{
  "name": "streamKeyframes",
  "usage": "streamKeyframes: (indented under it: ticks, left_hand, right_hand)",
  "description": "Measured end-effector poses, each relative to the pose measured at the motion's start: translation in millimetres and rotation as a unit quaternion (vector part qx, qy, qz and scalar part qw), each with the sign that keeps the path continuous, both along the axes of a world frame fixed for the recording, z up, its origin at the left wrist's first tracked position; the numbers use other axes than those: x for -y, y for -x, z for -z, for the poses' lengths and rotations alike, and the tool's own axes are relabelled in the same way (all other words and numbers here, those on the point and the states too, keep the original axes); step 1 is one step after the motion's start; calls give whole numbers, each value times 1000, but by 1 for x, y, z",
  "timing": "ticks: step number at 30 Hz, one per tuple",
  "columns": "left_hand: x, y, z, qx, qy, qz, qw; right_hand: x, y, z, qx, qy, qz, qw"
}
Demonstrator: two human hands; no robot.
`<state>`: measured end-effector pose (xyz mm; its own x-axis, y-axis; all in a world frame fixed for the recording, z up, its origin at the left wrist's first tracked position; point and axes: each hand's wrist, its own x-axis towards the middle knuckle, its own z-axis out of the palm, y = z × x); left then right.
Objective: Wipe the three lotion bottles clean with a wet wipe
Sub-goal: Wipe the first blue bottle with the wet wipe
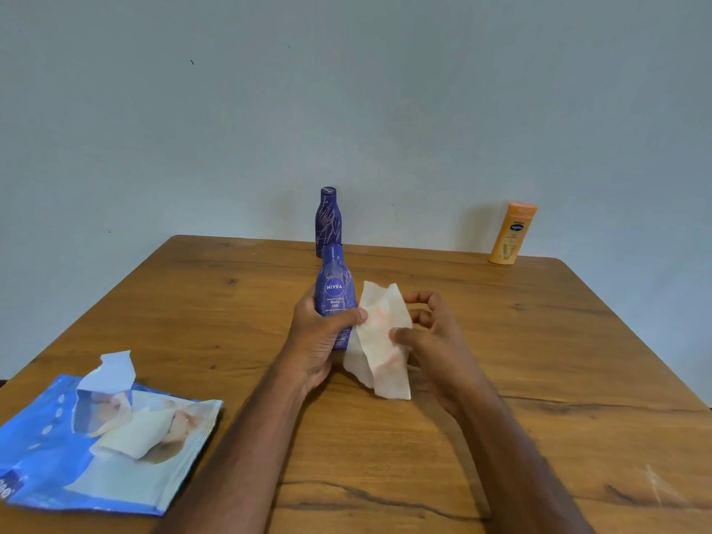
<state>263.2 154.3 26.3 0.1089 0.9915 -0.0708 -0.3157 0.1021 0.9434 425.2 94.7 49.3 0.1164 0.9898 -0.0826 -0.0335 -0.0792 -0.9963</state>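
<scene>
1. At the centre of the bench (501, 341), your left hand (319, 337) has its fingers and thumb curled round the lower body of the Nivea bottle (334, 292). It holds the bottle roughly upright, label toward you, its long axis running 6 to 12 o'clock with the cap at the 12 end.

2. Just at 3 o'clock from that bottle, your right hand (427, 337) pinches the wet wipe (379, 337) between thumb and fingers. The sheet hangs crumpled and partly unfolded, and carries faint pinkish smears.

3. The relation that matters: the wipe's left edge lies against the bottle's right flank, beside your left thumb, so the right hand is the one placed to wipe. I judge the stroke should run along the long axis, toward the cap, while the left hand turns the bottle.

4. Your left fingers cover the lower body, so that part looks hard to reach without a change of grip.

5. At 12 o'clock, at the far edge, the scribbled bottle (328, 221) stands upright, partly hidden behind the held one. It may be set just in line with it; the view does not settle the gap.

6. At 2 o'clock, well apart, the orange bottle (512, 233) stands at the far edge.

7. At 8 o'clock lies the wipes packet (96, 456), flap open.
</scene>
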Motion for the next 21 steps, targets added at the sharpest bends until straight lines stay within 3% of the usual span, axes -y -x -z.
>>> streamKeyframes:
  ticks: [2,6,13,21]
  left_hand:
    - [-2,3,-1,6,-14,-3,1000]
    - [0,5,-4,-1,-23,32,999]
    - [1,12,-5,82,18,113,990]
    - [4,7,-10,-15,29,51,998]
  right_hand:
    - [-1,-6,1,97,-58,-12,993]
    - [-2,-13,5,151,-133,-84,976]
    - [-7,-8,10,175,-180,-68,966]
    - [-7,-7,11,194,-182,-102,959]
